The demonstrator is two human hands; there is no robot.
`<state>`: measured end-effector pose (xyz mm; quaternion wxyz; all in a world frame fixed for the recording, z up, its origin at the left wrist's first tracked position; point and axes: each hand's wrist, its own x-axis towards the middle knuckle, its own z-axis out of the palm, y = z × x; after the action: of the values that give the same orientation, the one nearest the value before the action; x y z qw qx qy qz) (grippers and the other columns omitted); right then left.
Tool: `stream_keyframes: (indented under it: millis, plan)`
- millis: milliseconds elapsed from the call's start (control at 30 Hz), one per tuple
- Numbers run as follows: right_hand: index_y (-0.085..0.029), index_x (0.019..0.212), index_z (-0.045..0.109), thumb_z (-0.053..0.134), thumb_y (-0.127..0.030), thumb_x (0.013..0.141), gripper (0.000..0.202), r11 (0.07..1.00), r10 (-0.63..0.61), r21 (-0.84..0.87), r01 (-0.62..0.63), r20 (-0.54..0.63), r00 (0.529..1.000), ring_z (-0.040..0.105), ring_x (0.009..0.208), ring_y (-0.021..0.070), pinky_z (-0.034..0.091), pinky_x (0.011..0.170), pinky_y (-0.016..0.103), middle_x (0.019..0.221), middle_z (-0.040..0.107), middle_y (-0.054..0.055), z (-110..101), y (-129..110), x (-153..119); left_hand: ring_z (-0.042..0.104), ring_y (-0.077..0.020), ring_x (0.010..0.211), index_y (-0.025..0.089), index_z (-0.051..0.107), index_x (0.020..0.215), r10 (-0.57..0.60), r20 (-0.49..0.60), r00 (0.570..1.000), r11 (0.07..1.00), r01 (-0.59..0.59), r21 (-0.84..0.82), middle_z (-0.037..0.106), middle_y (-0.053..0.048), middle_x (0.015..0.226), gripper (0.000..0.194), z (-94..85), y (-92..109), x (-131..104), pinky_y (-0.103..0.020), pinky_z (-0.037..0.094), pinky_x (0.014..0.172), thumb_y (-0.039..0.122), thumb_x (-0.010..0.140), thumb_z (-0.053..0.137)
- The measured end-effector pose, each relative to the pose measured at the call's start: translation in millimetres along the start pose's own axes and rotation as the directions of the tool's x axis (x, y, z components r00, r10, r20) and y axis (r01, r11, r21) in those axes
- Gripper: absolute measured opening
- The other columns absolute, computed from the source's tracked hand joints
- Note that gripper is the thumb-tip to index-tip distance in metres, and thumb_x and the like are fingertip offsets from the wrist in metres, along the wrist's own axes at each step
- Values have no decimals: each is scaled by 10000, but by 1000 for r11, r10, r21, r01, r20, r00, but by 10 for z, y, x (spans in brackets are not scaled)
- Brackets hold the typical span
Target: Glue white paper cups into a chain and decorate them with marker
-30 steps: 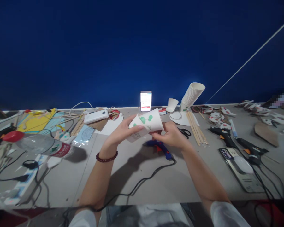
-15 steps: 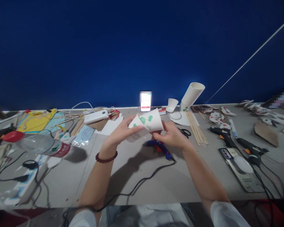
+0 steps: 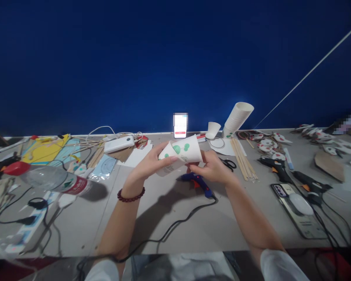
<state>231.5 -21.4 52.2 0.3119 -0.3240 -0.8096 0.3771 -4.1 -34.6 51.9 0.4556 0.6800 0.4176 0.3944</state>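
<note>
A white paper cup [image 3: 190, 151] with green leaf prints is held tilted above the middle of the table, its wide rim toward the right. My left hand [image 3: 155, 159] is wrapped round the base end, thumb along the side; a slanted paper edge shows there. At the rim end, my right hand [image 3: 209, 164] is closed on the cup, with some fingertips hidden behind or inside it. Below the hands lies a blue glue gun [image 3: 203, 185] with a black cord. A lit phone [image 3: 180, 127] stands upright behind the cup.
Stacked paper cups [image 3: 237, 119] lean at the back right, near scissors [image 3: 228, 164] and wooden sticks [image 3: 242, 158]. Black glue guns [image 3: 276, 168] and another phone [image 3: 298, 212] lie right. A plastic bottle [image 3: 54, 179] and a power strip [image 3: 32, 224] occupy the left.
Almost nothing differs. The cup and both hands keep the same pose, apart from a very slight shift.
</note>
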Motion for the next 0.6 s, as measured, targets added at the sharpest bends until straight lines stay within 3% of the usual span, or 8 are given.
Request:
stream_keyframes:
  millis: [200,300,467,600]
  plan:
    - [-161,884,706,615,-170,888,92,987,-35,-156,36,10,999,659,676,167,506,647,287,763,753,44,-11,7,-32,643,-315,1210,288,616,1364,111,62,992,993,-113,30,680,-95,1335,541,-45,-43,14,-464,560,974,569,902,646]
    - [-165,813,676,635,-221,905,115,938,-57,-341,60,17,998,604,596,150,430,579,268,685,713,29,-19,-13,-82,621,-341,1251,291,572,1420,181,120,976,981,-187,47,640,-107,1400,644,-88,-67,14,-473,561,984,633,878,644]
    - [-173,830,663,626,-253,935,137,717,-241,-659,227,70,968,518,509,138,280,518,283,609,663,16,4,-139,-202,574,-368,1320,317,430,1536,295,151,944,926,-321,197,537,-134,1512,901,-125,-28,-20,-490,554,1026,545,757,822]
    - [-159,918,689,521,-175,985,181,532,-400,-795,292,69,914,468,471,140,238,533,315,557,635,8,36,-232,-276,550,-353,1358,334,407,1537,400,116,909,853,-416,314,532,-127,1519,902,-79,62,-55,-510,510,1094,445,759,851]
